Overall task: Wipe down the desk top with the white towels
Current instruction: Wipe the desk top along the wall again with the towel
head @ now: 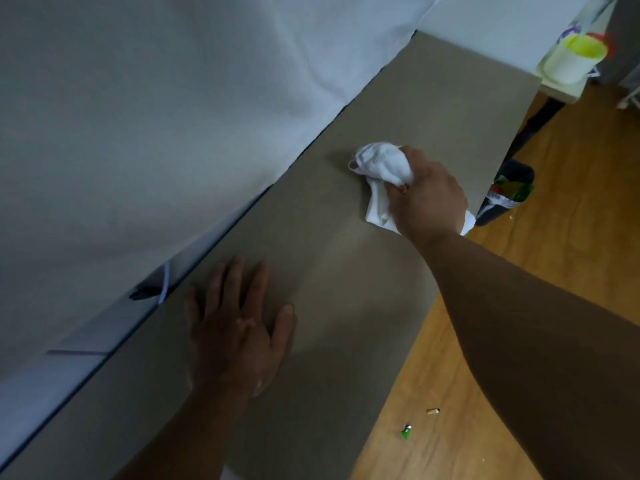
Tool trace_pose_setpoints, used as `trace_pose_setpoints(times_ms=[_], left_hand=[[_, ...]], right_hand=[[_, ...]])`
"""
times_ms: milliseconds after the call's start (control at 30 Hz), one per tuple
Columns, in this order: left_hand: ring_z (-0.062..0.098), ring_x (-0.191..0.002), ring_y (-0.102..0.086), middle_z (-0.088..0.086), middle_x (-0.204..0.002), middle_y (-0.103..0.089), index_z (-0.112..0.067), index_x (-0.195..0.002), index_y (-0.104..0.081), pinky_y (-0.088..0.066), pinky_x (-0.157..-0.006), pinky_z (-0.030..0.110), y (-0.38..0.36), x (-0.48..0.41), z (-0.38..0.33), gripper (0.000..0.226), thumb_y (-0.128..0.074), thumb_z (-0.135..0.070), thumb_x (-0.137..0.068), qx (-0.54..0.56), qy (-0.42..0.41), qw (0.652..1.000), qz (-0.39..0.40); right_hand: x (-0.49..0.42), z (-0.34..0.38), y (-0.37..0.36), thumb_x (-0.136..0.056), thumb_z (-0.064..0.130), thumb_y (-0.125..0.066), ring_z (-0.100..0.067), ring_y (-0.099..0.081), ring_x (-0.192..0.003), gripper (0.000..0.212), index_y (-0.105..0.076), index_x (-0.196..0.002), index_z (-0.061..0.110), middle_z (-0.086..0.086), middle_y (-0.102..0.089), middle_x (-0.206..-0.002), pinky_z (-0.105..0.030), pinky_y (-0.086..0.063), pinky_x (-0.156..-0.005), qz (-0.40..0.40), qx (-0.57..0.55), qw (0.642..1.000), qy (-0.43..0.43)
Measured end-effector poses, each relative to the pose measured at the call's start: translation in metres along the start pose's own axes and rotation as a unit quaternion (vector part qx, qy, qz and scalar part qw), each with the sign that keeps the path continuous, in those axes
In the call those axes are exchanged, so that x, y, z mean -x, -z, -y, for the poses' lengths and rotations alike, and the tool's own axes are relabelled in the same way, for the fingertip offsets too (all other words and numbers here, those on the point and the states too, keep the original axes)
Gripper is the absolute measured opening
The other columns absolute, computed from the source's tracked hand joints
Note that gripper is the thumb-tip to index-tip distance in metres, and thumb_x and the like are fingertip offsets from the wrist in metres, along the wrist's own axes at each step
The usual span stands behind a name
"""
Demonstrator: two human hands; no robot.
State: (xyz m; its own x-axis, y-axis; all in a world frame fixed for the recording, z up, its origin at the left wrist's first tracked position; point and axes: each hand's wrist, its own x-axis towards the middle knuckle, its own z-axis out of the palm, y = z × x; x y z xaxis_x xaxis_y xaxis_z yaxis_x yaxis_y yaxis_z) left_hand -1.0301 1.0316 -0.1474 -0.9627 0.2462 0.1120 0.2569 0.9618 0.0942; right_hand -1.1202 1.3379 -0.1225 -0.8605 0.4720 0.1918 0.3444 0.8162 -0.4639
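The grey-brown desk top runs diagonally from the lower left to the upper right. My right hand grips a bunched white towel and holds it down on the desk near its right edge. Part of the towel trails under my wrist. My left hand lies flat on the desk, fingers straight and spread, holding nothing.
A white cloth-covered wall borders the desk's far side, with a dark cable clip in the gap. A white container with a yellow inside stands beyond the desk's end. A dark bin and small litter lie on the wooden floor.
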Motion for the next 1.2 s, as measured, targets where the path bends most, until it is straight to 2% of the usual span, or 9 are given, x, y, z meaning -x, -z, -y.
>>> trace_pose_setpoints(times_ms=[133,367,500,733,833,933,1033,1100,1200], left_hand=[[0.041,-0.145,-0.04,0.018,-0.158,-0.046,-0.018,-0.151,-0.053,-0.034,-0.113,0.068,-0.001,-0.002,0.0,0.071,-0.039,-0.059,-0.094,0.024,0.002,1.0,-0.001],[0.039,-0.147,-0.039,0.017,-0.157,-0.047,-0.019,-0.148,-0.055,-0.03,-0.117,0.065,-0.004,0.0,0.001,0.063,-0.046,-0.048,-0.093,0.057,0.008,0.998,-0.024],[0.039,-0.147,-0.04,0.015,-0.157,-0.049,-0.02,-0.147,-0.058,-0.027,-0.118,0.063,-0.002,0.001,0.001,0.059,-0.053,-0.047,-0.094,0.05,0.007,0.998,-0.036],[0.042,-0.146,-0.04,0.019,-0.157,-0.048,-0.017,-0.148,-0.057,-0.032,-0.115,0.064,0.0,0.0,0.002,0.06,-0.048,-0.044,-0.095,0.041,-0.008,0.999,-0.029],[0.043,-0.141,-0.045,0.02,-0.154,-0.05,-0.015,-0.148,-0.057,-0.034,-0.113,0.061,0.001,-0.001,0.001,0.061,-0.048,-0.044,-0.095,0.032,-0.014,0.999,-0.035],[0.042,-0.129,-0.05,0.023,-0.146,-0.057,-0.012,-0.145,-0.061,-0.034,-0.106,0.057,0.002,-0.001,-0.004,0.062,-0.046,-0.045,-0.095,0.027,-0.005,0.998,-0.056],[0.043,-0.129,-0.054,0.024,-0.146,-0.059,-0.009,-0.143,-0.063,-0.025,-0.118,0.048,0.003,-0.003,-0.004,0.062,-0.046,-0.044,-0.094,0.015,-0.007,0.997,-0.069],[0.044,-0.135,-0.055,0.022,-0.151,-0.055,-0.011,-0.148,-0.058,-0.009,-0.128,0.037,0.005,-0.004,-0.004,0.064,-0.046,-0.045,-0.095,0.009,-0.006,0.998,-0.056],[0.044,-0.135,-0.056,0.02,-0.153,-0.054,-0.014,-0.15,-0.056,0.002,-0.13,0.034,0.006,-0.004,-0.004,0.064,-0.045,-0.047,-0.096,0.009,0.004,0.999,-0.03]], right_hand=[[0.037,0.018,-0.003,-0.09,0.028,-0.059,-0.036,-0.063,-0.098,0.053,-0.049,-0.141,0.037,-0.01,-0.065,-0.108,-0.044,-0.051,-0.082,-0.014,0.005,1.0,-0.025],[0.166,0.052,0.004,-0.082,0.025,-0.07,-0.026,-0.059,-0.094,0.067,-0.049,-0.145,0.032,-0.004,-0.065,-0.109,-0.04,-0.046,-0.084,0.01,-0.006,0.996,0.086],[0.195,0.07,0.001,-0.076,0.026,-0.069,-0.023,-0.058,-0.091,0.066,-0.051,-0.138,0.036,-0.001,-0.064,-0.106,-0.038,-0.048,-0.079,-0.01,-0.026,0.997,0.071],[0.15,0.046,-0.001,-0.079,0.033,-0.072,-0.029,-0.063,-0.095,0.061,-0.057,-0.138,0.03,-0.006,-0.066,-0.108,-0.04,-0.055,-0.076,0.015,-0.002,0.985,0.172],[0.112,0.042,-0.008,-0.078,0.032,-0.076,-0.03,-0.064,-0.094,0.061,-0.059,-0.137,0.031,-0.005,-0.068,-0.106,-0.039,-0.053,-0.074,-0.001,0.002,0.986,0.166],[0.068,0.04,-0.014,-0.081,0.038,-0.069,-0.03,-0.064,-0.095,0.057,-0.06,-0.137,0.034,-0.004,-0.068,-0.106,-0.038,-0.051,-0.074,0.004,0.008,0.987,0.162],[0.023,0.044,-0.021,-0.081,0.042,-0.065,-0.031,-0.064,-0.097,0.056,-0.058,-0.136,0.039,-0.002,-0.068,-0.106,-0.038,-0.05,-0.075,0.015,0.005,0.99,0.143],[-0.006,0.048,-0.026,-0.083,0.045,-0.063,-0.034,-0.064,-0.098,0.052,-0.057,-0.135,0.041,-0.004,-0.067,-0.107,-0.04,-0.05,-0.077,0.018,-0.002,0.992,0.128],[-0.04,0.052,-0.034,-0.087,0.041,-0.063,-0.038,-0.062,-0.101,0.043,-0.057,-0.129,0.035,-0.008,-0.065,-0.11,-0.041,-0.047,-0.079,0.021,-0.001,0.993,0.115]])
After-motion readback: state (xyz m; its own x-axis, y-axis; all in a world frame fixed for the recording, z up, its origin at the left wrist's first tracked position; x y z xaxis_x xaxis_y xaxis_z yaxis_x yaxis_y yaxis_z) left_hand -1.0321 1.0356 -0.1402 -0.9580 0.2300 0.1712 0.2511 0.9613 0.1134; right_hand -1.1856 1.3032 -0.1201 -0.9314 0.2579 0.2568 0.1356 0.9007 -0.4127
